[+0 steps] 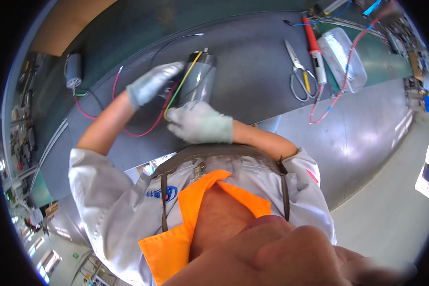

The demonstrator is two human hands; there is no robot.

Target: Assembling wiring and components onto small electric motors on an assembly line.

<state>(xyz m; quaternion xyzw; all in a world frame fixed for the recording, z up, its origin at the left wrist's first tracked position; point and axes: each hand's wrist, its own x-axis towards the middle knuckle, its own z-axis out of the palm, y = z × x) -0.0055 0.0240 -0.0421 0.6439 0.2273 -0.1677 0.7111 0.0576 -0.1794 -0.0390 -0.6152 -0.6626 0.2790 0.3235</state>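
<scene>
A silvery metal cylinder (199, 78) with dark ends lies on the dark mat in front of me. Along its left side runs a yellow-green wire (180, 88), from its far end down to my right hand. My gloved right hand (200, 123) is at the near end of the cylinder, its curled fingertips closed on this wire. To the left, my gloved left hand (155, 84) reaches toward the far end with its fingers stretched out and slightly blurred. A red wire (150, 130) loops from beside the cylinder under my left forearm; the underside of that hand is hidden.
A smaller grey cylinder (74, 70) with wires stands at the far left. Scissors (298, 69), a red-and-white handheld tool (315, 55) with a red cord, and a clear plastic tray (345, 59) lie to the right. A black wire (169, 43) lies behind my left hand.
</scene>
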